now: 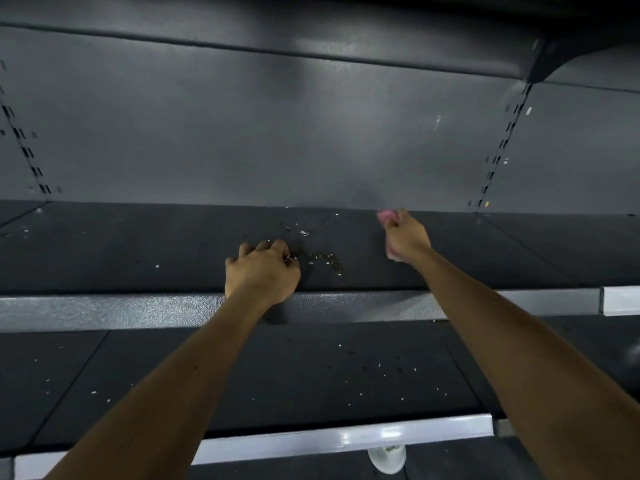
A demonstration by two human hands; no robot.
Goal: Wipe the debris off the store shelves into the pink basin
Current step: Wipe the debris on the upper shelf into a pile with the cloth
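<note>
The debris (322, 259) lies mid-way across the upper shelf (138, 251), a loose band of pale and dark flecks whose long axis runs left to right, starting at the left hand's fingertips. A smaller cluster sits a little farther back.

The left hand (261, 271) rests knuckles-up on this shelf near its front edge. Its fingers are curled under, with the tips at the left end of the band. A pale speck shows at the fingertips, but I cannot tell whether it is pinched or merely touched.

The right hand (407, 239) is farther back and to the right, near the grey back panel (277, 133), and is fisted tightly around a pink cloth (385, 215). The cloth sticks out at the far side of the fist and again at the near side, so it runs near to far through the grip. It is blurred.

More flecks (381, 367) dot the lower shelf (242, 375), which sits nearer. Slotted uprights (498, 147) flank the panel. A pale object (386, 457) shows below the nearest rail (346, 439).
</note>
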